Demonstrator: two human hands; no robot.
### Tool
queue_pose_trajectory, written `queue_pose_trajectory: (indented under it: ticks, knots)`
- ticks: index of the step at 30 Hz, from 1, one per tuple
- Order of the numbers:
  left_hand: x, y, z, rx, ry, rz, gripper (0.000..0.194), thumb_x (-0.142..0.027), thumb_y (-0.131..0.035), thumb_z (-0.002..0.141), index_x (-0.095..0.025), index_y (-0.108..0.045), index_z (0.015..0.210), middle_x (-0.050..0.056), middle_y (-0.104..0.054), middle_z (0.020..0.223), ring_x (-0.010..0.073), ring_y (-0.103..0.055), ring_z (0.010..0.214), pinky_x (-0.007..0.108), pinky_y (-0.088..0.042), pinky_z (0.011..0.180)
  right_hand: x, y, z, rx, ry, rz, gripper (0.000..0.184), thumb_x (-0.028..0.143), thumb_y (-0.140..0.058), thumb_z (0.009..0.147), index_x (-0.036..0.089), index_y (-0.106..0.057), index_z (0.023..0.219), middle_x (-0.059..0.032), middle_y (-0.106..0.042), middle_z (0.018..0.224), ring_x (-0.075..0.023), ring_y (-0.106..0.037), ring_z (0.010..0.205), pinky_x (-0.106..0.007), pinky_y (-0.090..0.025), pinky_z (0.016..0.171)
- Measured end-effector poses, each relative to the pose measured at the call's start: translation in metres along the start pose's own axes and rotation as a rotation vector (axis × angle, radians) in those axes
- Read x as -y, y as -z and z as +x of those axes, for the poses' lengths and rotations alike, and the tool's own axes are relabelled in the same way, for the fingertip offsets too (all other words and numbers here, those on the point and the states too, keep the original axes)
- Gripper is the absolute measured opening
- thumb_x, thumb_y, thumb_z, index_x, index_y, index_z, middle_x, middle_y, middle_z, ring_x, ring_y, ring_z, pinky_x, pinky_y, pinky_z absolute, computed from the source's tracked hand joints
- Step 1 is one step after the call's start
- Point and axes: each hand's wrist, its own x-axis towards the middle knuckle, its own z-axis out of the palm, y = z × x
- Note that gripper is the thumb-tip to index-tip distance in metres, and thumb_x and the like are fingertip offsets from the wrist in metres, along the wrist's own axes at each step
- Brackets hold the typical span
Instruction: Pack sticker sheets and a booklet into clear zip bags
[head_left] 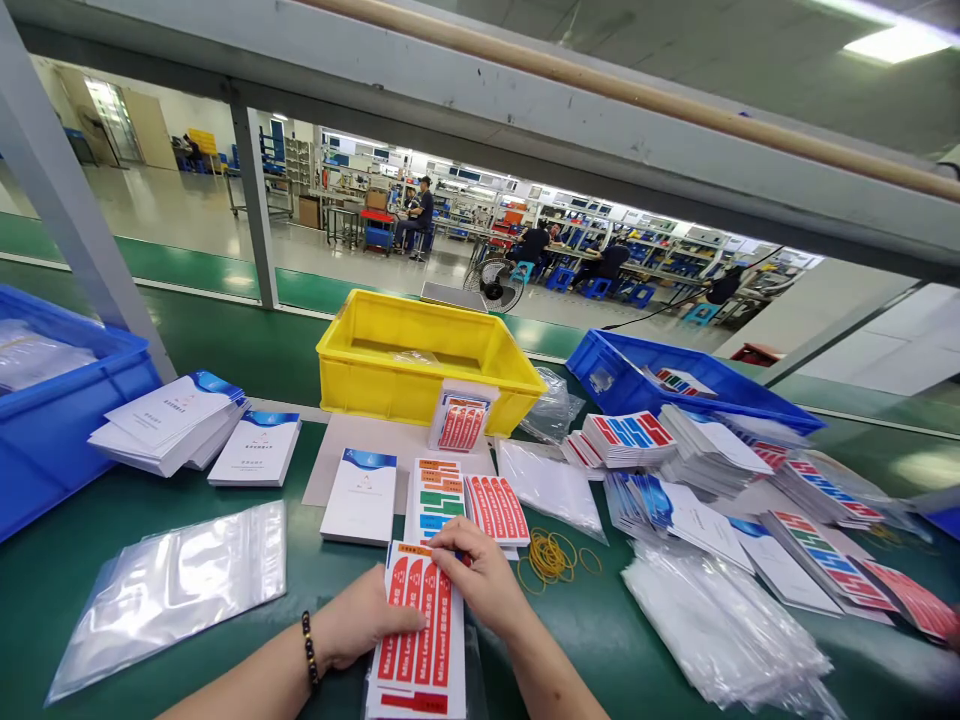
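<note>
My left hand (367,617) is closed around a small stack of label sheets (420,640), thumb across the front. The top sheet has red "Max Level" and "Min Level" stickers. At the upper edge, the thumb and fingers of my right hand (474,572) pinch the sheets. Just beyond are a stack of sheets with orange, green and blue stickers (441,498) and a stack of red sticker sheets (499,510). To their left lies a pile of white booklets (360,497) with blue tops. Yellow rubber bands (553,558) lie right of my right hand.
A yellow bin (431,345) stands at the back, with a bagged sticker pack (463,418) against its front. Blue bins flank it at left (67,430) and right (690,375). Clear plastic bags (180,590) lie left; more bags (720,630) and printed stacks lie right.
</note>
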Motion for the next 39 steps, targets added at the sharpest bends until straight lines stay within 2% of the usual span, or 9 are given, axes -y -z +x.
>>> queue_pose_trajectory:
  ticks: [6,9,12,15,18,22,27,32,39]
  knots:
    - [-0.002,0.001,-0.002,-0.011,0.008,0.034,0.040,-0.026,-0.077,0.055,-0.015,-0.061,0.090,0.006,-0.070,0.080,0.0235,-0.065,0.077,0.039,-0.047,0.077,0.001,0.000,-0.004,0.043,-0.131,0.128,0.021,0.021,-0.061,0.073,0.021,-0.065,0.093,-0.0031,-0.064,0.085,-0.0184,-0.059,0.078,-0.030,-0.047,0.070]
    - [-0.007,0.004,-0.005,0.027,-0.019,0.180,0.035,-0.032,-0.072,0.062,-0.014,-0.062,0.091,0.008,-0.070,0.086,0.0246,-0.064,0.080,0.038,-0.046,0.076,-0.003,0.010,-0.004,0.119,-0.242,0.274,0.014,0.023,-0.067,0.066,0.018,-0.066,0.079,-0.0002,-0.064,0.071,-0.0157,-0.058,0.064,-0.026,-0.045,0.058]
    - [-0.016,0.007,-0.009,0.020,-0.103,0.495,0.026,-0.032,-0.066,0.067,-0.016,-0.065,0.088,0.005,-0.068,0.087,0.0225,-0.061,0.080,0.031,-0.045,0.073,-0.011,0.027,0.001,-0.073,-0.253,0.439,0.017,0.029,-0.073,0.061,0.016,-0.062,0.065,0.0018,-0.060,0.059,-0.0131,-0.054,0.053,-0.024,-0.043,0.051]
    - [-0.025,0.007,-0.011,-0.078,-0.195,0.836,0.011,-0.023,-0.058,0.071,-0.018,-0.066,0.076,0.001,-0.064,0.076,0.0177,-0.056,0.071,0.026,-0.041,0.065,-0.019,0.041,0.006,-0.330,-0.239,0.539,0.029,0.042,-0.071,0.064,0.020,-0.057,0.075,0.0022,-0.062,0.066,-0.0127,-0.056,0.054,-0.024,-0.046,0.051]
    - [-0.030,0.005,-0.012,-0.048,-0.253,1.019,0.015,-0.017,-0.052,0.074,-0.019,-0.066,0.068,0.001,-0.060,0.074,0.0169,-0.054,0.072,0.025,-0.039,0.067,-0.021,0.042,0.008,-0.403,-0.237,0.553,0.035,0.049,-0.068,0.066,0.022,-0.054,0.083,0.0016,-0.064,0.072,-0.0131,-0.058,0.054,-0.025,-0.048,0.050]
    - [-0.032,0.002,-0.013,0.019,-0.317,0.979,0.021,-0.024,-0.048,0.081,-0.020,-0.068,0.075,0.005,-0.060,0.090,0.0195,-0.053,0.088,0.027,-0.039,0.079,-0.015,0.032,0.006,-0.324,-0.258,0.529,0.035,0.046,-0.072,0.062,0.018,-0.059,0.079,-0.0009,-0.066,0.068,-0.0148,-0.059,0.051,-0.027,-0.049,0.047]
    - [-0.028,0.001,-0.011,-0.133,-0.290,0.866,0.013,-0.020,-0.053,0.074,-0.018,-0.065,0.069,0.003,-0.048,0.089,0.0179,-0.051,0.085,0.028,-0.041,0.078,-0.016,0.037,0.004,-0.251,-0.265,0.461,0.033,0.045,-0.073,0.063,0.016,-0.062,0.076,0.0027,-0.060,0.056,-0.0105,-0.052,0.044,-0.021,-0.043,0.041]
    - [-0.019,0.001,-0.008,-0.138,-0.299,0.788,0.009,-0.018,-0.054,0.071,-0.018,-0.058,0.063,0.002,-0.046,0.088,0.0177,-0.049,0.086,0.029,-0.040,0.081,-0.018,0.029,0.003,-0.069,-0.285,0.433,0.029,0.041,-0.072,0.064,0.015,-0.063,0.073,0.0041,-0.055,0.050,-0.0096,-0.049,0.040,-0.021,-0.041,0.038]
    - [-0.014,-0.001,-0.005,-0.183,-0.329,0.667,0.010,-0.024,-0.055,0.071,-0.017,-0.057,0.064,0.004,-0.051,0.088,0.0200,-0.051,0.087,0.031,-0.039,0.082,-0.017,0.017,0.002,-0.116,-0.193,0.494,0.032,0.036,-0.072,0.067,0.021,-0.060,0.092,-0.0018,-0.064,0.086,-0.0172,-0.061,0.074,-0.028,-0.049,0.064]
